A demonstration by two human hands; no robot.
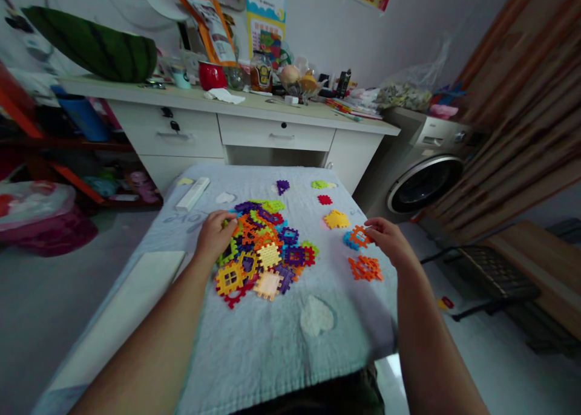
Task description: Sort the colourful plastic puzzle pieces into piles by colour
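A heap of colourful interlocking plastic tiles [263, 251] lies on a pale blue towel [272, 336] spread over a small table. My left hand [214, 235] rests curled on the heap's left edge, its fingers closed on a tile I cannot make out. My right hand [388, 239] pinches an orange tile [361, 236] that sits against a blue tile [349, 241]. Another orange tile group [365, 268] lies just below that hand. A yellow tile [336, 219], a red tile [324, 199], a green tile [321, 185] and a purple tile [282, 186] lie scattered further away.
A white remote-like bar [192, 193] lies at the towel's far left. Behind stands a white desk [272, 133] cluttered with jars, a red cup and a watermelon [97, 49]. A washing machine [424, 173] stands at the right, and an office chair base [490, 282] is on the floor.
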